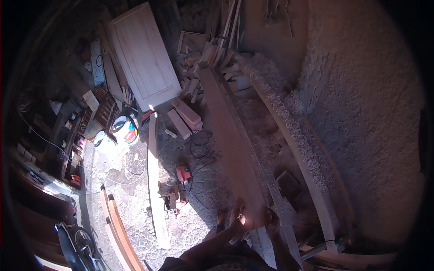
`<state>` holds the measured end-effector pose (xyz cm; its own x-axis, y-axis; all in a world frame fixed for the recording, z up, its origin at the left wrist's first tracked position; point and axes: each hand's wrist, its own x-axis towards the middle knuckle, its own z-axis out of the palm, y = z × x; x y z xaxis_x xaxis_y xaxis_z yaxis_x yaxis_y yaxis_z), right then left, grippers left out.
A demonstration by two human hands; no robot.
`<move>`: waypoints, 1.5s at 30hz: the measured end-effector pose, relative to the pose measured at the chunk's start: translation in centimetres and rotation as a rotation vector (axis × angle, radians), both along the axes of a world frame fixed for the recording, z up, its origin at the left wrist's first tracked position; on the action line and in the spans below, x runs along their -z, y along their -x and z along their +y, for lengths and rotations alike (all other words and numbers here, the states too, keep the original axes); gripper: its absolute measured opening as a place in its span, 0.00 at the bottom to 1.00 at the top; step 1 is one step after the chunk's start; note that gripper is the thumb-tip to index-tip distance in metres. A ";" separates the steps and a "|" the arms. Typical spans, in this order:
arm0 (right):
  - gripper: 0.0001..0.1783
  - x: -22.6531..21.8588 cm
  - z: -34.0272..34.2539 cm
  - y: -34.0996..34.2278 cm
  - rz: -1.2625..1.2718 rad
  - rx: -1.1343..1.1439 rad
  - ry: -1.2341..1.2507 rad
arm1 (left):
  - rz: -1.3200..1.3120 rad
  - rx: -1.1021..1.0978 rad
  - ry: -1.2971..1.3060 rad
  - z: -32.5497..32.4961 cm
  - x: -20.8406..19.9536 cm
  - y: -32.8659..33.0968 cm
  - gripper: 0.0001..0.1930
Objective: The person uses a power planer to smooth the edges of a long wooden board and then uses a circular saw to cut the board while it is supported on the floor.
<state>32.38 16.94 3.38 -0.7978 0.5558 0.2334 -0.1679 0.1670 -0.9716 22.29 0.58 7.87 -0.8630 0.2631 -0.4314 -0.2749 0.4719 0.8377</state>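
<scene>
The left hand (237,217) grips the long board (233,149) stretching ahead of it — probably heavy, stiff, best held by both edges — with the right hand (272,217) opposite (too dark to tell its grip).

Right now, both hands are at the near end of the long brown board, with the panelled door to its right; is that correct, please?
Not quite: in the head view, the panelled door is left of the long brown board; the left hand and right hand are at its near end.
</scene>
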 end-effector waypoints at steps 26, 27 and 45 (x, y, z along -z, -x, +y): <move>0.22 -3.0 -0.7 -3.1 -0.178 0.091 0.169 | -0.557 -0.142 -0.480 0.9 10.0 4.9 0.38; 0.21 -2.9 -0.7 -3.1 -0.244 0.093 0.045 | -0.558 -0.144 -0.475 1.0 10.2 5.0 0.39; 0.19 0.3 -1.0 1.7 -0.115 0.154 0.221 | -0.345 -0.276 -0.600 1.3 11.8 9.6 0.34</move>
